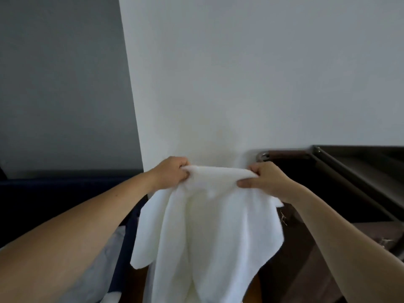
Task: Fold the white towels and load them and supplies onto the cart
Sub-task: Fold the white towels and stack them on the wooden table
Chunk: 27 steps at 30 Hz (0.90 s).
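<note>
White towel (207,226) hangs free; your left hand (172,171) and right hand (264,180) pinch top edge, apart, stretching it flat for fold. Cart (341,162) beside.

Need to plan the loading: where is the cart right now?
In the head view the cart stands at the right, by the white wall, just beyond the right hand holding the white towel.

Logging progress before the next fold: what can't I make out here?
White terry towel: lower end cut off by the bottom edge, head view.
Dark brown metal-railed cart: right edge cuts it off; its shelves lie in shadow.
Left hand, right hand: fingertips buried in towel folds, grip unclear.
Pale fabric, lower left: blurred, partly behind the left forearm.
</note>
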Tool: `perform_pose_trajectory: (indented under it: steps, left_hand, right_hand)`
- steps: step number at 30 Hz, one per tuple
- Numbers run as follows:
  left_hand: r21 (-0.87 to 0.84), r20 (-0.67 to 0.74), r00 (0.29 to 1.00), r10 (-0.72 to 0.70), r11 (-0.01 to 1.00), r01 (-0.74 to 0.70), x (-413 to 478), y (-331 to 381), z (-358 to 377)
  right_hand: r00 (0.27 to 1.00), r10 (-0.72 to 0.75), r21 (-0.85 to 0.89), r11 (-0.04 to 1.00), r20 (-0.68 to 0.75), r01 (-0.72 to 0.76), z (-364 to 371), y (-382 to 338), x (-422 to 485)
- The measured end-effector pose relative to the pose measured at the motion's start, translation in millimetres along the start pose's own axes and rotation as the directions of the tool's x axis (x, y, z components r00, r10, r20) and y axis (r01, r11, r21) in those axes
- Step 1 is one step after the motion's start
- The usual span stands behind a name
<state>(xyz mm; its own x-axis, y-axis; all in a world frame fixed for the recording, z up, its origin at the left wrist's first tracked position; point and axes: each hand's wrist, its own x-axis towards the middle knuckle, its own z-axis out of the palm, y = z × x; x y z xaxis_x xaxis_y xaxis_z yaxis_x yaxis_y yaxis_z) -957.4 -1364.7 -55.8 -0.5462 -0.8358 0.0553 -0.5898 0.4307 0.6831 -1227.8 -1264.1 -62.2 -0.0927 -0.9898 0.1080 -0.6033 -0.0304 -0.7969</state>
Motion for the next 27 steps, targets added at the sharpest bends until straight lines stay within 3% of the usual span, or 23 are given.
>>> perform_pose_trajectory:
  steps: [2,3,6,10,15,19,21,23,25,27]
  left_hand:
    - [0.163,0.223,0.974,-0.041,0.987,0.004,-6.0,-1.6,7.7]
    - [0.153,0.306,0.951,-0.044,0.988,-0.004,-8.1,2.5,13.8]
    - [0.078,0.381,0.922,0.071,0.991,-0.108,-9.0,22.9,34.8]
    - [0.068,0.225,0.960,0.168,0.980,-0.187,-5.6,27.5,43.7]
    - [-0.119,0.058,0.968,0.243,0.965,-0.235,-6.1,15.1,27.7]
    - [-0.277,-0.119,0.972,0.202,0.934,-0.227,0.7,3.2,19.2]
    - [-0.282,-0.141,0.980,0.140,0.943,-0.175,2.2,-6.9,16.2]
    - [-0.139,-0.023,0.996,0.080,0.987,-0.083,2.6,-16.0,16.5]
    - [0.105,0.194,0.981,0.007,0.994,-0.028,-0.2,-17.8,22.1]
    - [0.118,0.324,0.946,-0.007,0.992,-0.034,-4.3,-8.6,32.7]
  right_hand:
    - [0.997,-0.064,0.010,0.998,-0.035,0.064,1.7,-13.8,5.2]
    - [0.995,-0.095,-0.012,0.995,-0.022,0.094,4.7,-21.3,8.1]
    - [0.987,-0.150,-0.130,0.979,0.062,0.157,20.1,-39.1,13.4]
    - [0.992,-0.092,-0.154,0.982,0.089,0.105,20.6,-25.8,13.5]
    - [0.985,0.064,-0.281,0.960,0.163,-0.016,12.1,16.3,5.3]
    - [0.987,0.142,-0.325,0.939,0.078,-0.109,2.6,38.4,2.0]
    - [0.989,0.150,-0.323,0.935,-0.010,-0.146,-9.0,38.2,1.2]
    - [0.992,0.103,-0.314,0.941,-0.078,-0.122,-17.7,26.8,1.9]
    - [0.997,0.024,-0.317,0.947,-0.077,-0.047,-18.0,6.2,2.3]
    - [0.998,-0.054,-0.378,0.925,-0.026,0.041,-10.1,-16.7,3.5]
